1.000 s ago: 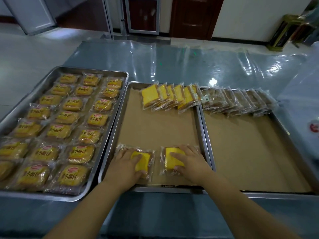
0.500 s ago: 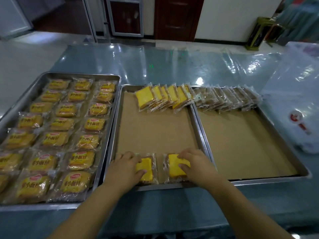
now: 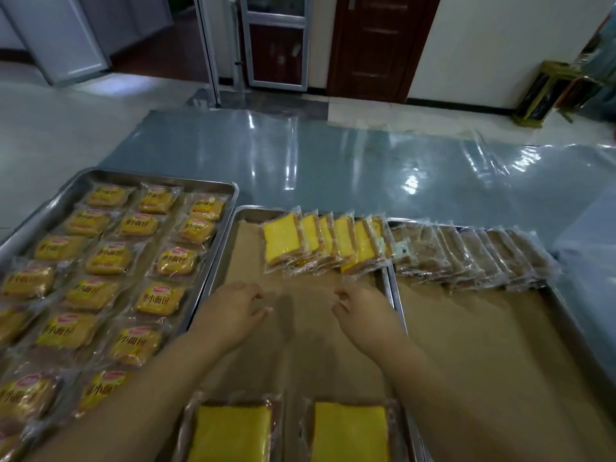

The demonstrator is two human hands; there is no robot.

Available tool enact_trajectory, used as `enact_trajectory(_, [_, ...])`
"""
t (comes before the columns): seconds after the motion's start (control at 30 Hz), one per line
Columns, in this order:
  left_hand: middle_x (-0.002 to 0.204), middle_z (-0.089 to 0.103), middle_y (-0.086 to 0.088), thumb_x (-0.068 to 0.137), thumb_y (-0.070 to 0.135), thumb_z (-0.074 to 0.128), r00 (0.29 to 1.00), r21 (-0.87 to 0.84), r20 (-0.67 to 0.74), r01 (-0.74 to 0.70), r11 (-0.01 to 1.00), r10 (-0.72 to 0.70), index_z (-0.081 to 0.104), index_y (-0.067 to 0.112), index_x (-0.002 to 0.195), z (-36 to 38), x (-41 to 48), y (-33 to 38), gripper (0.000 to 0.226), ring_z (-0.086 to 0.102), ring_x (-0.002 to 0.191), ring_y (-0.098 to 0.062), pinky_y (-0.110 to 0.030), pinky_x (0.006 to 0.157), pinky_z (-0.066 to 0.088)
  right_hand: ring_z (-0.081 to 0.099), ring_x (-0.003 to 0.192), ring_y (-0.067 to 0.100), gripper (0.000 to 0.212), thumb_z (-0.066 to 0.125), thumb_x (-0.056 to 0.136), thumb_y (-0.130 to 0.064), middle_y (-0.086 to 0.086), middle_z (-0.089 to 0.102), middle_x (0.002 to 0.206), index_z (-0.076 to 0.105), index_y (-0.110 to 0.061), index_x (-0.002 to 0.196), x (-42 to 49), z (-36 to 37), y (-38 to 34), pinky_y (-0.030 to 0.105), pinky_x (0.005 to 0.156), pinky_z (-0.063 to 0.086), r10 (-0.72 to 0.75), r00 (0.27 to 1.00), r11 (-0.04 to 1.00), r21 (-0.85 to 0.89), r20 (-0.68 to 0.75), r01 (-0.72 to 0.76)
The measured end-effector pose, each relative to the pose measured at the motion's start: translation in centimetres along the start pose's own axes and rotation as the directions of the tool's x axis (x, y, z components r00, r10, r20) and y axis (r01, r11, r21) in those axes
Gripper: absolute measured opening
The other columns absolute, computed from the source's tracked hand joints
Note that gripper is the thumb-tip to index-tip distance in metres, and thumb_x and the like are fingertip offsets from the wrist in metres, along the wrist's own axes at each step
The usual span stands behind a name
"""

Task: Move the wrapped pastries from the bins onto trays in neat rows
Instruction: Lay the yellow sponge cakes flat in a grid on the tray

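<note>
Currently the left hand [image 3: 230,311] and right hand [image 3: 363,315] are held over the paper-lined middle tray [image 3: 216,272], fingers loosely curled, nothing gripped; two yellow wrapped pastries [image 3: 233,435] are laid side by side at its near edge, below the forearms; an overlapping row [image 3: 326,241] is leaned along its far end.

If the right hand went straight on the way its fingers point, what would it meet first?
Probably the row of yellow pastries at the far end of the middle tray; only bare brown paper lies between them and the right hand. Its height above the paper is unclear.
</note>
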State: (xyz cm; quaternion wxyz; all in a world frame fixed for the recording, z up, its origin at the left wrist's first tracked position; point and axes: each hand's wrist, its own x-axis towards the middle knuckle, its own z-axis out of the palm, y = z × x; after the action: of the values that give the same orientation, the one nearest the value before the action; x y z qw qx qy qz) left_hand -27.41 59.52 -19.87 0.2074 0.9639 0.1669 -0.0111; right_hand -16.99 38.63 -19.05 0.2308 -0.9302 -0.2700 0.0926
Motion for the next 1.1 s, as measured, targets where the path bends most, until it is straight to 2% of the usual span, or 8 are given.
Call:
enact_trajectory(0.2, [0.117, 0.056, -0.012, 0.092, 0.026, 0.052, 1.0, 0.005, -0.022, -0.014, 1.0, 0.014, 0.054, 0.011, 0.121, -0.9, 6.5, 0.0, 0.032, 0.052, 0.105, -0.03, -0.039, 0.088, 0.043, 0.052, 0.108, 0.023, 0.039, 0.055, 0.091, -0.032, 0.004, 0.056, 0.121, 0.053, -0.014, 0.125, 8.1, 0.0, -0.7, 0.033, 0.083, 0.047, -0.002, 0.995, 1.0, 0.011, -0.095, 0.003])
enact_trajectory(0.4, [0.135, 0.043, -0.011, 0.093, 0.028, 0.05, 0.995, -0.105, 0.026, 0.101, 0.989, -0.099, 0.044, 0.013, 0.134, 0.4, 11.1, -0.5, 0.044, 0.046, 0.117, -0.027, -0.037, 0.098, 0.04, 0.053, 0.104, 0.026, 0.039, 0.049, 0.093, -0.04, 0.007, 0.051, 0.12, 0.053, -0.013, 0.121, 12.3, 1.2, -1.1, 0.035, 0.079, 0.046, 0.095, 0.995, 0.985, -0.143, -0.023, -0.097])
enact_trajectory(0.47, [0.146, 0.031, -0.014, 0.094, 0.03, 0.05, 0.993, -0.133, 0.039, 0.115, 0.984, -0.111, 0.037, 0.016, 0.141, 1.0, 12.1, -0.8, 0.051, 0.034, 0.13, -0.029, -0.038, 0.106, 0.032, 0.053, 0.102, 0.026, 0.037, 0.047, 0.093, -0.042, 0.005, 0.051, 0.117, 0.055, -0.017, 0.119, 12.6, 1.8, -1.0, 0.036, 0.079, 0.045, 0.106, 0.994, 0.973, -0.203, -0.013, -0.106])
enact_trajectory(0.57, [0.158, 0.004, -0.005, 0.098, 0.029, 0.041, 0.995, 0.026, 0.095, -0.016, 1.0, 0.013, 0.024, 0.028, 0.146, 2.0, 13.0, -1.2, 0.051, 0.002, 0.143, -0.028, -0.042, 0.116, 0.014, 0.05, 0.109, 0.024, 0.034, 0.051, 0.092, -0.042, 0.002, 0.051, 0.119, 0.056, -0.023, 0.12, 12.8, 2.7, -0.9, 0.038, 0.084, 0.041, 0.113, 0.993, 0.969, -0.216, -0.037, -0.118])
enact_trajectory(0.7, [0.158, -0.003, 0.004, 0.1, 0.036, 0.029, 0.975, 0.084, 0.204, -0.107, 0.991, 0.088, 0.012, 0.033, 0.148, 2.4, 13.2, -1.7, 0.051, 0.0, 0.144, -0.021, -0.036, 0.115, 0.009, 0.049, 0.111, 0.021, 0.031, 0.057, 0.091, -0.035, -0.001, 0.057, 0.115, 0.057, -0.027, 0.121, 12.6, 2.9, -0.8, 0.037, 0.088, 0.039, 0.127, 0.989, 0.984, -0.119, -0.08, -0.136])
enact_trajectory(0.9, [0.158, 0.004, 0.002, 0.098, 0.044, 0.028, 0.972, 0.181, 0.227, -0.099, 0.979, 0.057, 0.012, 0.031, 0.148, 2.2, 10.4, -1.5, 0.054, 0.02, 0.14, -0.026, -0.038, 0.106, 0.033, 0.058, 0.096, 0.018, 0.03, 0.058, 0.089, -0.013, -0.002, 0.066, 0.108, 0.062, -0.022, 0.117, 10.9, 2.4, -1.1, 0.034, 0.083, 0.05, 0.097, 0.987, 0.99, 0.113, -0.125, -0.083])
enact_trajectory(1.03, [0.157, 0.006, 0.001, 0.098, 0.045, 0.03, 0.971, 0.231, 0.233, -0.118, 0.966, 0.063, 0.016, 0.032, 0.147, 2.8, 7.0, -1.6, 0.053, 0.018, 0.139, -0.03, -0.04, 0.109, 0.029, 0.049, 0.096, 0.005, 0.031, 0.053, 0.092, -0.003, -0.007, 0.053, 0.111, 0.062, -0.017, 0.118, 7.8, 2.1, -0.8, 0.002, 0.075, 0.038, 0.133, 0.979, 0.921, 0.384, -0.155, -0.064])
enact_trajectory(1.1, [0.157, 0.006, 0.001, 0.098, 0.046, 0.03, 0.966, 0.303, 0.252, -0.131, 0.944, 0.053, 0.018, 0.033, 0.146, 3.1, 5.2, -1.8, 0.052, 0.015, 0.139, -0.032, -0.041, 0.11, 0.026, 0.048, 0.097, 0.004, 0.031, 0.052, 0.091, 0.002, -0.006, 0.054, 0.109, 0.064, -0.015, 0.114, 5.9, 1.8, -0.5, -0.004, 0.075, 0.032, 0.118, 0.969, 0.904, 0.427, -0.219, -0.013])
